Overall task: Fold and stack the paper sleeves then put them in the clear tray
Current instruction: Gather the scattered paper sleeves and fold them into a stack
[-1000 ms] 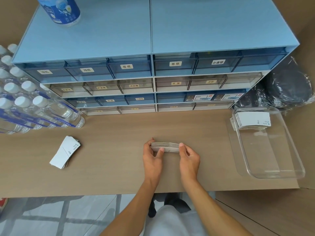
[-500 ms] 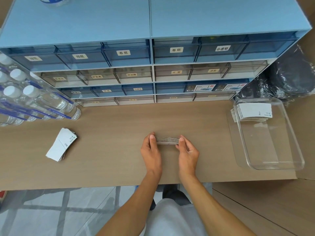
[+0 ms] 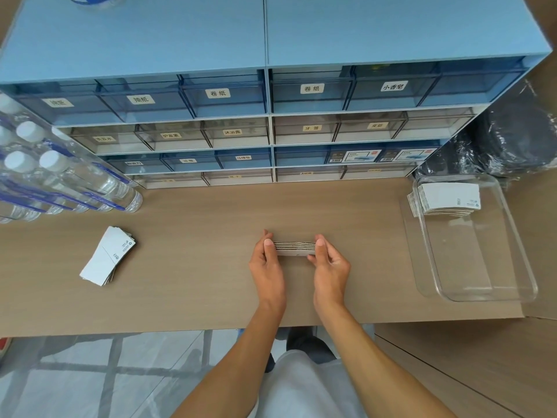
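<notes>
A small stack of folded paper sleeves (image 3: 294, 248) stands on edge on the wooden table, in the middle. My left hand (image 3: 269, 263) grips its left end and my right hand (image 3: 329, 262) grips its right end, pressing the stack together. A second pile of white sleeves (image 3: 108, 255) lies flat at the left of the table. The clear tray (image 3: 482, 285) sits at the right edge, with a stack of sleeves (image 3: 446, 200) lying in its far end.
A blue drawer cabinet (image 3: 265, 122) with labelled drawers fills the back of the table. Packed water bottles (image 3: 51, 179) lie at the far left. Black plastic bags (image 3: 512, 137) are behind the tray. The table's front edge is near my wrists.
Both hands stay on the stack's ends; the thumbs have shifted slightly while squaring it. The camera has tilted a little, so the scene sits lower in view.
</notes>
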